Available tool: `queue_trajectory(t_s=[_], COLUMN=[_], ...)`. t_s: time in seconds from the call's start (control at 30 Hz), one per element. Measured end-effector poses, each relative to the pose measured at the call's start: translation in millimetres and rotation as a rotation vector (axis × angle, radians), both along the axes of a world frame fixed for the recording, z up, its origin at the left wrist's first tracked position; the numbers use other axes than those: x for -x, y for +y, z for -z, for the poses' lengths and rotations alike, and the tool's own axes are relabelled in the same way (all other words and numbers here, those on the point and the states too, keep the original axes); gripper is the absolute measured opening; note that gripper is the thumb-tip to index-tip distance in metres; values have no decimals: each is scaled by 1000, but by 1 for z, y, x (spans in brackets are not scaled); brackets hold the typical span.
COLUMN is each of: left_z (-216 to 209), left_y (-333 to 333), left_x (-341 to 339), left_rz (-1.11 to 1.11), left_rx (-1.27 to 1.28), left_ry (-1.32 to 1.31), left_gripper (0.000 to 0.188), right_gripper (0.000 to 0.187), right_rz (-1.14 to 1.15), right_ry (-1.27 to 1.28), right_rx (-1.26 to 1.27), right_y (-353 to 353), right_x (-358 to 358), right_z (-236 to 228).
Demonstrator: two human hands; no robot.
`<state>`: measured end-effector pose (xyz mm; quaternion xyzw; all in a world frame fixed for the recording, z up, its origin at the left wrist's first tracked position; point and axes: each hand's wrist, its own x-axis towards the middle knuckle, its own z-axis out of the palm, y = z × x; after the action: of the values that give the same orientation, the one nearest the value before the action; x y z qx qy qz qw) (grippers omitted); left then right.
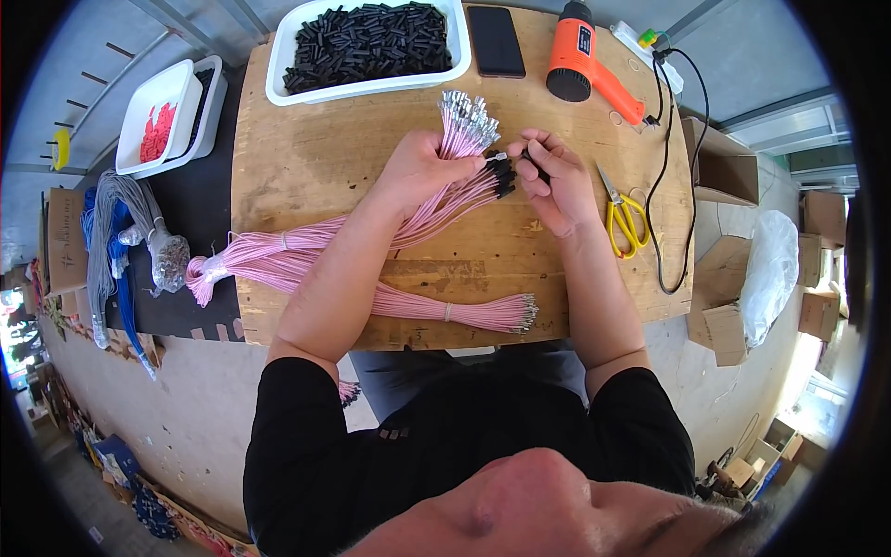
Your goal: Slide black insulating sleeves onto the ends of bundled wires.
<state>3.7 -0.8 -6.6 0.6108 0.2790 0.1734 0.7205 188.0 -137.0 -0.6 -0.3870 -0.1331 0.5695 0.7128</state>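
Note:
My left hand is closed around a bundle of pink wires, whose silvery metal terminals fan out above the thumb. Just right of it, black sleeves cover the ends of several wires. One terminal sticks out past my left thumb toward my right hand. The right fingers are curled around a small black sleeve, partly hidden by them; whether it touches the terminal I cannot tell. A second tied bundle of pink wires lies along the near table edge, bare terminals pointing right.
A white tray heaped with black sleeves stands at the back, beside a phone. An orange heat gun and yellow-handled scissors lie at right, near a black cord. White trays and grey and blue wires sit left.

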Motion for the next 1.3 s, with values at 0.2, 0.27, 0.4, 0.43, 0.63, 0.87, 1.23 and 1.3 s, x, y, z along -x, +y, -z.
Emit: queue_trajectory(t_s=[0.2,0.27,0.4,0.43,0.63,0.87,1.23,1.3], left_z=[0,-3,-4,-4,-7,-6,-4,-4], left_y=[0,-1,-1,-2,-3,-3,-1,-1], left_x=[0,0,0,0,0,0,1,2], left_rz=[2,11,-7,-23,-58,-87,-62,-48], left_rx=[21,41,21,31,80,96,36,11], left_ry=[-35,-20,-28,-20,-46,-65,-38,-30], left_gripper=[16,11,14,13,11,11,16,16], right_gripper=[20,21,24,24,23,11,10,10], right_rz=[11,5,15,0,7,-14,-39,-43], right_ry=[38,43,-22,-29,-160,-172,-121,-109], right_rx=[-9,-21,49,65,27,38,22,24], right_y=[0,-1,-2,-2,0,-1,0,0], right_x=[0,-1,-1,0,12,9,14,14], right_z=[0,1,1,0,-12,-5,-4,-4])
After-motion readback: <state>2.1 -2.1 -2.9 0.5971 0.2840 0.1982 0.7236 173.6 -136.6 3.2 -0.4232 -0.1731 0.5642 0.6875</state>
